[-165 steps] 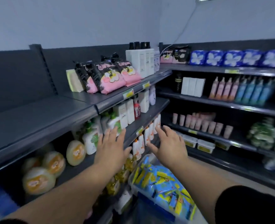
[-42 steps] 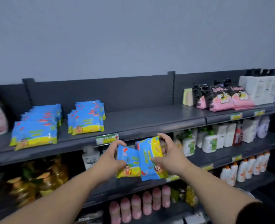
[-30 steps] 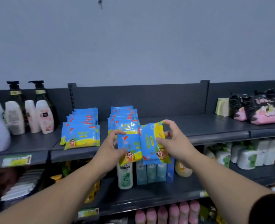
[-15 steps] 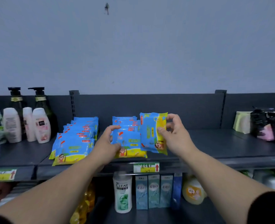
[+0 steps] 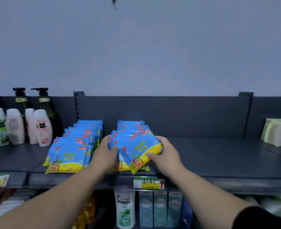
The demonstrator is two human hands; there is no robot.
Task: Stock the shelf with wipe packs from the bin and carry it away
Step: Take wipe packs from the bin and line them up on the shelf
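Gripping the tilted wipe pack (image 5: pixel 137 146) by its right end, the right hand (image 5: pixel 167 154) has its fingers curled behind the far side and its thumb pressed on the near yellow corner. This pack lies skewed on top of the front of the right-hand row (image 5: pixel 130 128) of blue and yellow packs, close to the front edge of the grey top shelf (image 5: pixel 219 156), just above the price label (image 5: pixel 148 183) on that edge. The left hand (image 5: pixel 105 153) is curled round the left end of the same heap, thumb on top; it seems to hold a lower pack (image 5: pixel 121 167) beneath the tilted one, though the overlap makes this hard to tell. A second row (image 5: pixel 77 146) of the same packs lies just to the left, running from near the back panel to the front edge. Toward the shelf's left end stand white bottles (image 5: pixel 41 128) with dark pump bottles (image 5: pixel 43 103) behind them. Near the right end sits a pale pack (image 5: pixel 273 132). On the shelf below stands a white shampoo bottle (image 5: pixel 124 209).
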